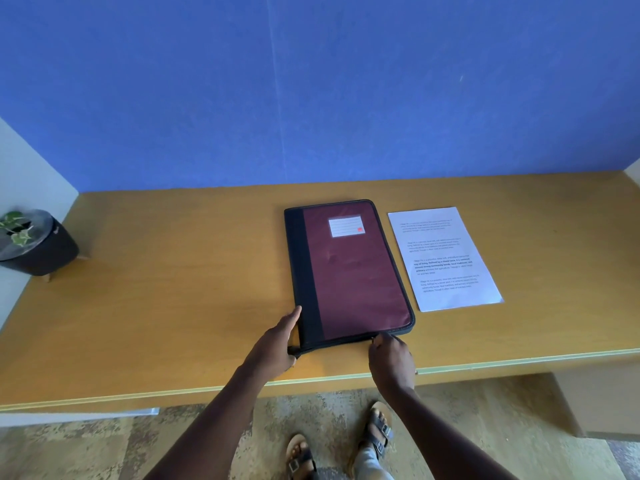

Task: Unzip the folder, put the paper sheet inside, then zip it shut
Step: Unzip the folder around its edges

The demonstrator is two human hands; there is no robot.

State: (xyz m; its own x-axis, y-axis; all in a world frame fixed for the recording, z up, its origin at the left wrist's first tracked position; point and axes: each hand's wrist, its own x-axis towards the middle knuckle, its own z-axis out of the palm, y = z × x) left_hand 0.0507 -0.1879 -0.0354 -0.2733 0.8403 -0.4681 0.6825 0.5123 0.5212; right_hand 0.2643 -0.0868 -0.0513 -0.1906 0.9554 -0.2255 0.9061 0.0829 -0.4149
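Note:
A maroon folder (pixel 353 268) with a black spine and a white label lies flat and closed on the wooden desk (pixel 173 306). A printed paper sheet (pixel 443 258) lies just right of it, apart from it. My left hand (pixel 277 344) rests against the folder's near left corner, fingers along the spine edge. My right hand (pixel 389 355) pinches the zipper pull on the folder's near edge, toward its right corner. The zipper along the right side looks closed.
A small potted plant (pixel 33 242) in a dark pot stands at the desk's far left. A blue wall rises behind the desk. The desk's front edge (pixel 519 362) runs just below my hands, with my sandalled feet on the floor beneath.

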